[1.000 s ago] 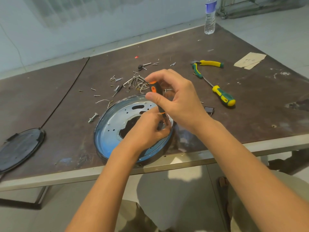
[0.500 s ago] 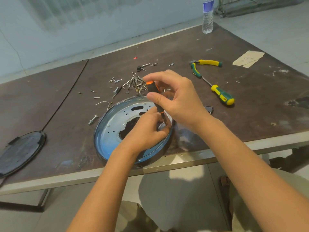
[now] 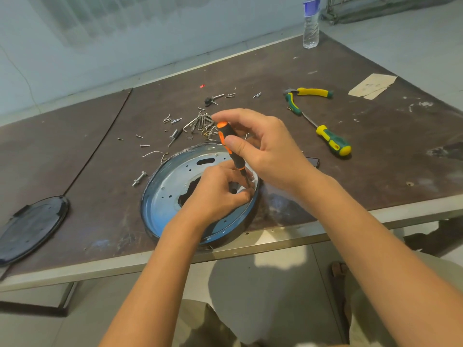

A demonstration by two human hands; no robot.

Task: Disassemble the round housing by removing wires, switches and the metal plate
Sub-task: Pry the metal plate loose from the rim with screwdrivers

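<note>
The round housing [image 3: 152, 221], dark-rimmed with blue inside, lies at the table's front edge. A shiny metal plate [image 3: 172, 182] with holes and a jagged central opening sits in it. My right hand [image 3: 265, 151] pinches a small orange-and-black screwdriver [image 3: 229, 144], held almost upright with its tip down at the plate's right side. My left hand [image 3: 215, 194] is curled inside the housing, its fingertips pinching the shaft near the tip. The screw itself is hidden by my fingers.
Loose screws and wire bits [image 3: 198, 123] lie behind the housing, a bolt [image 3: 139, 179] to its left. Yellow-green pliers [image 3: 308, 95] and a screwdriver [image 3: 333, 142] lie at right, a dark round cover [image 3: 32, 226] at far left, a water bottle [image 3: 310, 23] at the back.
Both hands stay at the same spot on the plate. My right fingers have shifted slightly round the screwdriver handle, as in turning it.
</note>
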